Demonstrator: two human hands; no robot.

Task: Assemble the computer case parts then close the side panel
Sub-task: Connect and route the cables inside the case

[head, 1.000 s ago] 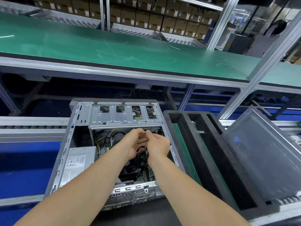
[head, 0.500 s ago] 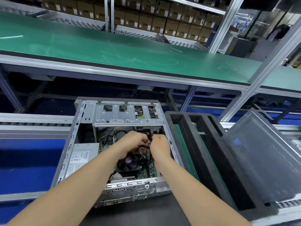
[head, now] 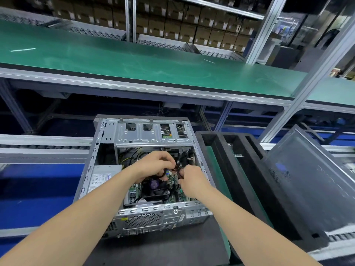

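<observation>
1. Currently the case [head: 90, 166] lies open on its side; I judge cable routing is the step in hand.
2. My left hand [head: 153, 166] curls round a black cable [head: 177, 167] above the cooler [head: 153, 186].
3. My right hand [head: 190, 179] pinches the same cable; next it needs seating or tucking clear.
4. Panel [head: 311, 179] leans at right, unfitted.

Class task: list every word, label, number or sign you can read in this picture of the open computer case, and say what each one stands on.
No text here can be read, so nothing can be quoted.
Power supply label: print too small.
Purple fan sticker: blurred.
Strip label at the near edge inside the computer case: too small.
White labels on the cardboard boxes: blurred.
</observation>
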